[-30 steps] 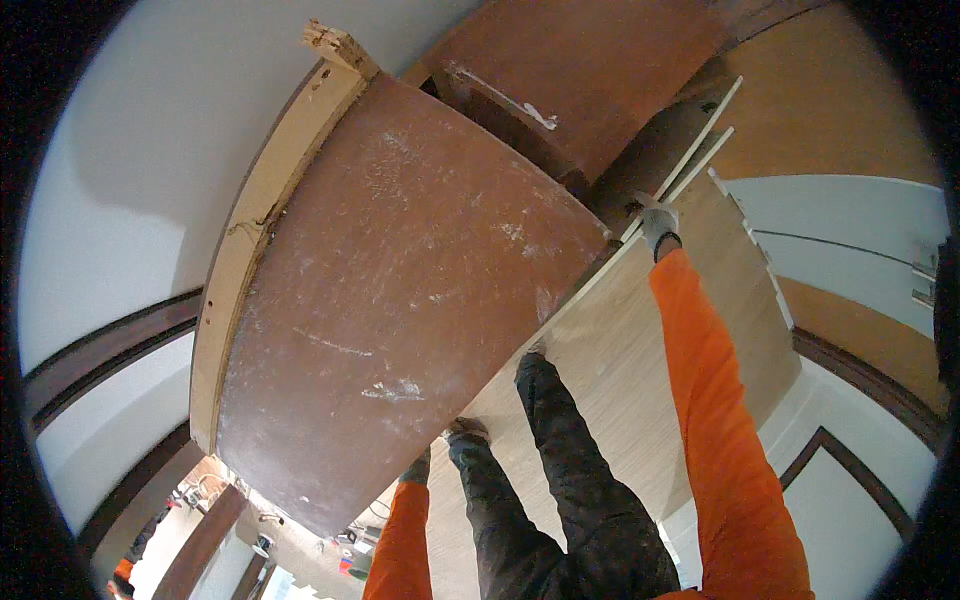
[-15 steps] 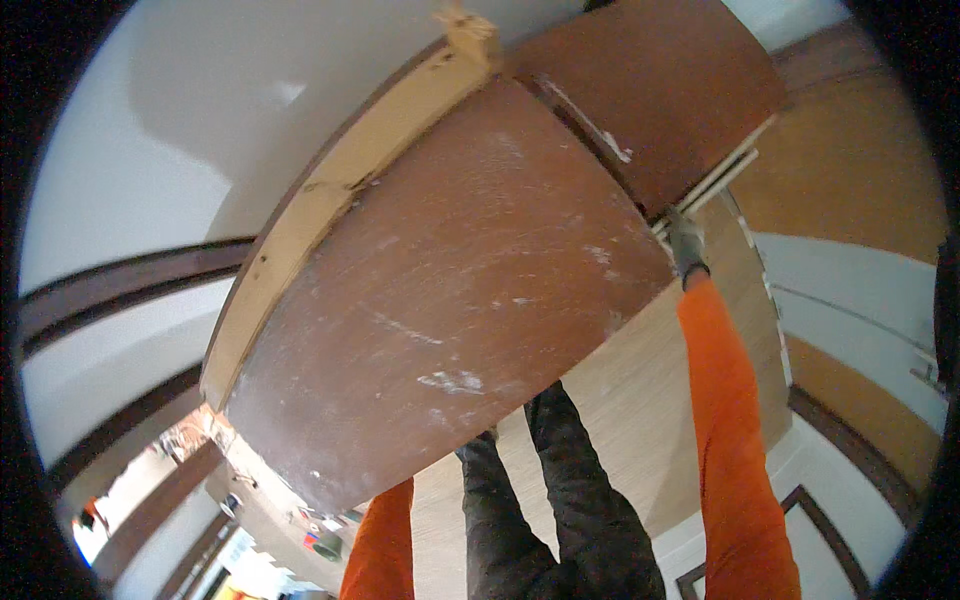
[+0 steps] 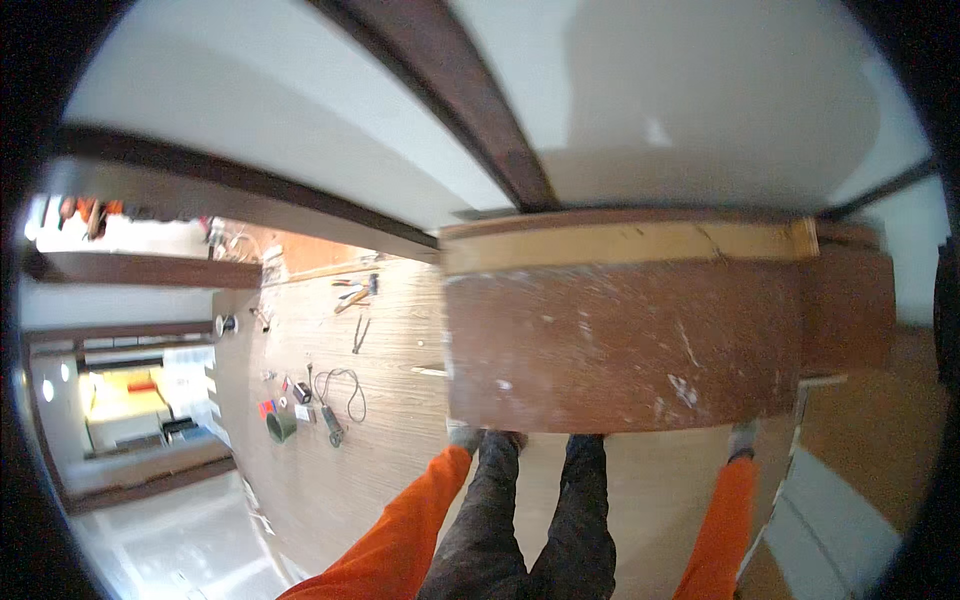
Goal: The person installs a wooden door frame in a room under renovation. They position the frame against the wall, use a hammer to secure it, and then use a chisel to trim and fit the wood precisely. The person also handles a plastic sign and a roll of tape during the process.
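A large brown wooden panel (image 3: 620, 345), scuffed with white marks, spans the space in front of my legs. A pale timber batten (image 3: 620, 247) runs along its far edge. My left hand (image 3: 463, 434), in a grey glove, is closed at the panel's near left corner. Toward the right end of the near edge, my right hand (image 3: 742, 440), also gloved, holds the same panel. The fingertips of both hands are hidden by the board. Beyond its right end lies another brown board (image 3: 850, 310).
On the wood-look floor (image 3: 400, 480) to the left lie pliers (image 3: 355, 296), a corded power tool (image 3: 331, 425), a green bucket (image 3: 282, 428) and a wire spool (image 3: 227, 323). A white wall with dark beams (image 3: 480, 110) rises behind the panel. Someone in orange (image 3: 92, 215) shows far left.
My view has turned left. The panel, slanted before, now lies straight across in front of me. My left hand, hidden behind it earlier, shows at its corner; the floor tools are in fuller view.
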A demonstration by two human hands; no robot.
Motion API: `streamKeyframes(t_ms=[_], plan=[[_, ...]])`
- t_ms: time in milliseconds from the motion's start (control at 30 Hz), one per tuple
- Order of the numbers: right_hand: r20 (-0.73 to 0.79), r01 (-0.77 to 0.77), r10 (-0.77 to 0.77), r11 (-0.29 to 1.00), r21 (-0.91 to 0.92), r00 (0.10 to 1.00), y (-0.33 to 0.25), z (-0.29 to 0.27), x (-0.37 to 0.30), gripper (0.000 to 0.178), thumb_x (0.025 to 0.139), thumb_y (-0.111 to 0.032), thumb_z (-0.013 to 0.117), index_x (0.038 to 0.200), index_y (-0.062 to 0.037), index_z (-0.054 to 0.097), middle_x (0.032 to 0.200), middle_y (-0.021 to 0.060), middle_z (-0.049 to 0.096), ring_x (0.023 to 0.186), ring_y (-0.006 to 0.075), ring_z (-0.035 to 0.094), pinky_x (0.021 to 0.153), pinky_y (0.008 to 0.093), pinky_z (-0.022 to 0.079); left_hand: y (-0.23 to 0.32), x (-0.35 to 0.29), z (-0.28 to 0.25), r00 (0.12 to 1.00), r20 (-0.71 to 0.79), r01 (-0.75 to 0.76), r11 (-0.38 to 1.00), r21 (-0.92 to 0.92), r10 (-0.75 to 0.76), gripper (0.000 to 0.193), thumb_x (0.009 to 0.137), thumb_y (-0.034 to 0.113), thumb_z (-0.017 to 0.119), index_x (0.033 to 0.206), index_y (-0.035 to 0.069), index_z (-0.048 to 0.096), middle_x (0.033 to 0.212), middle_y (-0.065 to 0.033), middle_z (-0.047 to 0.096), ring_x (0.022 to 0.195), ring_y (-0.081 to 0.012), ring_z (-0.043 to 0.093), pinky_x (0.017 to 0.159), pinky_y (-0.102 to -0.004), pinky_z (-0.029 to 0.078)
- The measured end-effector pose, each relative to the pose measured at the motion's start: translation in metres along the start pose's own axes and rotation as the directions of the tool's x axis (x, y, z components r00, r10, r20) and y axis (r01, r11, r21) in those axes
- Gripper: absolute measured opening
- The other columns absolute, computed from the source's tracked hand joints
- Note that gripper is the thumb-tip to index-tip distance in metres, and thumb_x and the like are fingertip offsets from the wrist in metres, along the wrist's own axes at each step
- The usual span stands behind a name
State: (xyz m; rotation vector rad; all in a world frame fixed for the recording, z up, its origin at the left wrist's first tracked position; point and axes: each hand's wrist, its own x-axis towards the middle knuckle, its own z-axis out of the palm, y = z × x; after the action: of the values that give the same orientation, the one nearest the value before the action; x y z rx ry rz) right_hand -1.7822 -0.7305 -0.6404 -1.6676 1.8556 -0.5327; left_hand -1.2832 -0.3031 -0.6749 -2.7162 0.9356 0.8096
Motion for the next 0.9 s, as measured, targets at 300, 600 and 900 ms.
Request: streamKeyframes(t_ms=[300,600,900], plan=[[0.880,0.039,0.115,0.988,-0.150,0.461,-0.106,0.121,-0.318,0.042,0.100,-0.030,0.061,0.128,0.0008,0.062,0.118,0.0187,0.069,0.107,0.0313,0.065,0.093,0.0427,0.050,-0.118,-0.163,-0.050,0.986,-0.037,0.133,0.893,-0.431,-0.164,0.061,0.097,0.052,0.059,0.136,0.005,0.055,0.134,-0.0215,0.060,0.120,-0.0412,0.058,0.102,-0.0509,0.045],[0.716,0.391,-0.596,0.795,0.463,0.363,-0.454,0.246,-0.453,0.045,0.100,-0.034,0.062,0.126,0.0025,0.062,0.115,0.0199,0.070,0.109,0.0263,0.066,0.093,0.0377,0.051,-0.310,-0.230,-0.091,0.916,0.096,0.357,0.684,-0.636,-0.389,0.066,0.094,0.054,0.059,0.135,0.003,0.059,0.131,-0.0222,0.064,0.121,-0.0384,0.061,0.102,-0.0479,0.048],[0.016,0.522,-0.785,0.426,0.739,0.619,-0.896,0.191,-0.426,0.059,0.098,-0.020,0.064,0.148,0.0030,0.042,0.144,0.0210,0.055,0.133,0.0343,0.053,0.112,0.0415,0.041,-0.477,-0.270,-0.167,0.740,-0.021,0.327,0.386,-0.862,-0.672,0.050,0.096,0.036,0.064,0.127,-0.003,0.064,0.121,-0.0223,0.070,0.113,-0.0317,0.067,0.098,-0.0396,0.051]])
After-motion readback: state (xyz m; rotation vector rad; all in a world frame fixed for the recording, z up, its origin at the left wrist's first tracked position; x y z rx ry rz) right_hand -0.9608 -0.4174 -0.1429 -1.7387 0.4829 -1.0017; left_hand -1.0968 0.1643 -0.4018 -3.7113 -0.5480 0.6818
